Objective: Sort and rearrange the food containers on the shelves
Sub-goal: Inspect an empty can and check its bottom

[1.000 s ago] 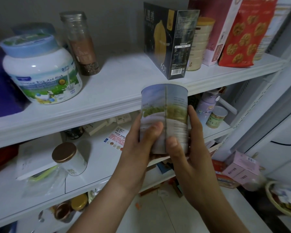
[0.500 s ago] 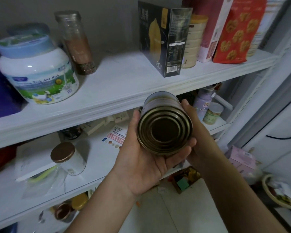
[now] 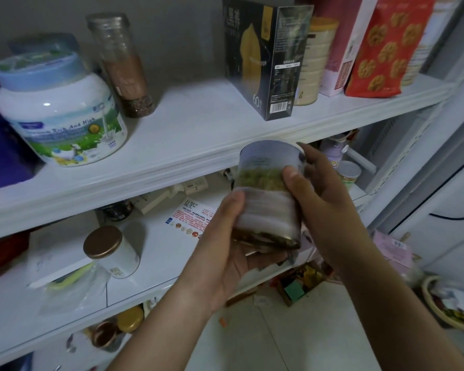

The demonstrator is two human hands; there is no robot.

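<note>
— Where's the tin can [image 3: 268, 194]?
— Between the curled fingers [image 3: 312, 156]: the left hand [image 3: 225, 253] cups its base, the right hand [image 3: 324, 199] wraps its side, label facing the person, likely for reading.
— Beyond the fingers?
— The upper shelf [image 3: 198, 135], just behind.

The white tub [image 3: 62, 121] reads "Rich And High"; the black box [image 3: 263, 57], "60".

Your left hand [image 3: 225, 253] cups the can [image 3: 265, 207] from below, palm turned up under its base and thumb pressed against its near side. Your right hand [image 3: 327, 202] grips it from the right, thumb on the front, fingers wrapped round the far side. Both bare forearms angle inward toward each other.
</note>
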